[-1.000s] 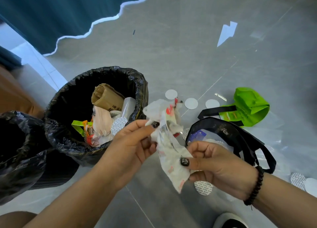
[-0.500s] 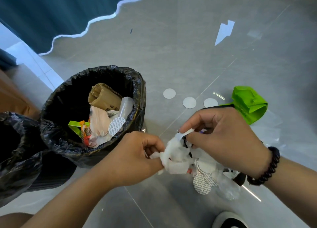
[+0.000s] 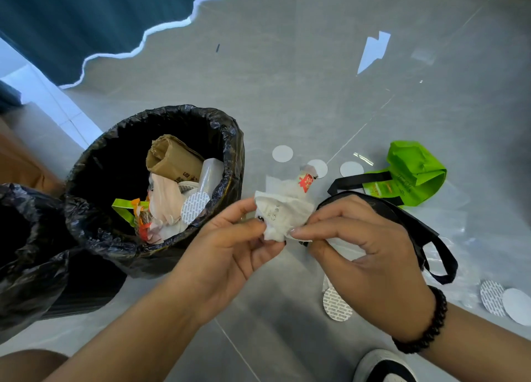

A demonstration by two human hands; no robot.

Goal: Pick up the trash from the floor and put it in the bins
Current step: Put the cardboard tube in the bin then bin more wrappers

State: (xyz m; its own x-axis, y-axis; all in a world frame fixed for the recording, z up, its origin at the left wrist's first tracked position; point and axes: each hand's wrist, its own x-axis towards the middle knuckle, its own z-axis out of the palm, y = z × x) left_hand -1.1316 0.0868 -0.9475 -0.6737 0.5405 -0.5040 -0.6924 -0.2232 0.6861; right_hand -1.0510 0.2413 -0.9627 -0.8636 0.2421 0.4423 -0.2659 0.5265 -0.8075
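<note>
We hold the crumpled white wrapper [image 3: 283,212] w/ both hands above the floor [image 3: 316,94], just right of the bin [image 3: 230,140]. Our left hand [image 3: 230,255] pinches its left edge, our right hand [image 3: 365,255] pinches the right edge. The bin has already cardboard & plastic inside. Green bag [image 3: 413,172] and white discs [image 3: 282,153] lie on the floor nearby.

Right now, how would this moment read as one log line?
step: crumpling trash | left hand: pinches white wrapper | right hand: pinches wrapper | bin: beside, part-filled | floor: discs, bags remain
</note>
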